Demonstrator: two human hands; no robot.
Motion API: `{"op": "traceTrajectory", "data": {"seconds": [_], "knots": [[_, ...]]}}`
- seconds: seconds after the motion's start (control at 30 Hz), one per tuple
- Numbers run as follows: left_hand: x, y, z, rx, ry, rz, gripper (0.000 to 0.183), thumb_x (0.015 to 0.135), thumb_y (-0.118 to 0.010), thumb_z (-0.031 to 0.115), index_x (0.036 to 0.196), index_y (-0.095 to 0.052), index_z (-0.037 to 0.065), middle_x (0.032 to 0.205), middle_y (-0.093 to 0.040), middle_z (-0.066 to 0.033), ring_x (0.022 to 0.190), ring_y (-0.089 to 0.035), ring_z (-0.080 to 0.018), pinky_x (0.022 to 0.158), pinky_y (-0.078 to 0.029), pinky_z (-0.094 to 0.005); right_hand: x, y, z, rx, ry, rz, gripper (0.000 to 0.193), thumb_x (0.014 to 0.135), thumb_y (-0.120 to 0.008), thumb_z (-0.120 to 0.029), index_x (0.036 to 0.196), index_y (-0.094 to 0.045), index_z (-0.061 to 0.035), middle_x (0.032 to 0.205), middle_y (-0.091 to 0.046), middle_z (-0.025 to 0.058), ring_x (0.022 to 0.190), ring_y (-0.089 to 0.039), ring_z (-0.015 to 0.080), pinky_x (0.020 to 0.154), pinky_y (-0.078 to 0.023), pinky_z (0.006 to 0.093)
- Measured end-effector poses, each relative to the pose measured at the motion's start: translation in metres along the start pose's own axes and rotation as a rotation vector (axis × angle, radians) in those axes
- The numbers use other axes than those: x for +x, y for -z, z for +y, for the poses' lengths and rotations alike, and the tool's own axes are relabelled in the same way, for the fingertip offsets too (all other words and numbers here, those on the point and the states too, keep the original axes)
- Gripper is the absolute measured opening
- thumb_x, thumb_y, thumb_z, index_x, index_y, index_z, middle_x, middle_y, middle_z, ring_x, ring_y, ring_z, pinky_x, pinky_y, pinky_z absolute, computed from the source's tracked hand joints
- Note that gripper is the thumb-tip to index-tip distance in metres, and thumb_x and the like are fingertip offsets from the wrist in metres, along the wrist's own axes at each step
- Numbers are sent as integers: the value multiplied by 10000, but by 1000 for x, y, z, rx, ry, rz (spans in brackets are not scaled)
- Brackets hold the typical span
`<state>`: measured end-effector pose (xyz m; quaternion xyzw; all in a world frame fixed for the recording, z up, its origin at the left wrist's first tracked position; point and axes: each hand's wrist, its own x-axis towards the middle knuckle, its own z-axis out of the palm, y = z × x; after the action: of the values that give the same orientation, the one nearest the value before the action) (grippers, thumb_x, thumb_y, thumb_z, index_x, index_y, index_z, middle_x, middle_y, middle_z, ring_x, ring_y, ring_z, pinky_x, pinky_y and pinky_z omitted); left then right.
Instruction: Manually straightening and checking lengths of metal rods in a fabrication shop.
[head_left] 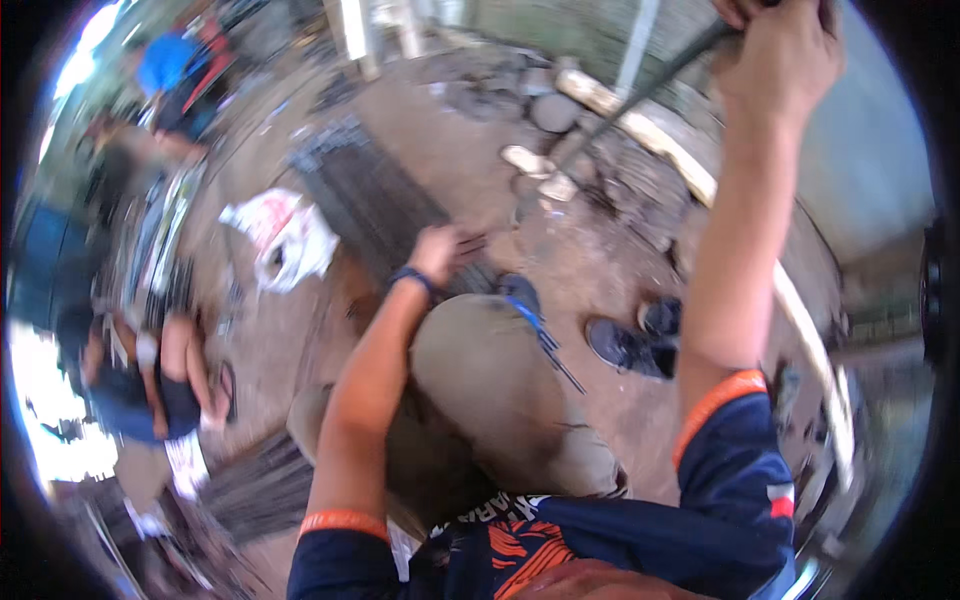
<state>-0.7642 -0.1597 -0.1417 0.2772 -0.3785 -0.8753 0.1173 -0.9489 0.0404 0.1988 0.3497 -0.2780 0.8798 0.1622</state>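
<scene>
My right hand (780, 55) is raised high at the top right and is closed around a long dark metal rod (640, 100) that slants down toward the ground. My left hand (437, 252) reaches down past my bent knee (490, 370) and grips short dark rods (470, 243) at the near end of a stack of dark steel bars (370, 195) lying on the dirt. The picture is motion-blurred, so the fingers are not sharp.
A white plastic bag (285, 235) lies left of the bar stack. Stones and rubble (560, 130) and a pale pipe (690, 170) sit at the back. Dark shoes (630, 340) lie on the right. A person (150, 370) crouches at the left; another in blue (170, 70) is farther back.
</scene>
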Motion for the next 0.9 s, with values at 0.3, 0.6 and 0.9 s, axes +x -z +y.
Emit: {"op": "traceTrajectory", "data": {"seconds": [0.3,0.6,0.9], "knots": [[-84,-62,99,-118,-823,134,583,926,-473,338,1308,-280,-58,1180,-514,-218,1058,-546,-319,927,-432,-423,-149,-41,87,-602,-106,-788,237,904,-527,-191,852,-623,20,569,-473,34,595,-424,84,541,-383,275],[-75,39,54,-407,-852,595,364,964,-392,258,1249,-345,36,1114,-532,-161,942,-586,-291,833,-490,-396,-319,29,132,-556,-549,-1406,363,882,-513,-114,1245,-509,-145,815,-524,305,747,-539,448,658,-465,377],[-40,103,-10,-362,-748,691,222,949,-407,129,1155,-431,49,784,-530,-66,747,-611,-208,647,-541,-334,-377,151,176,-364,-999,-1431,378,920,-505,-218,1251,-496,-34,977,-651,103,855,-571,156,779,-444,314]]}}
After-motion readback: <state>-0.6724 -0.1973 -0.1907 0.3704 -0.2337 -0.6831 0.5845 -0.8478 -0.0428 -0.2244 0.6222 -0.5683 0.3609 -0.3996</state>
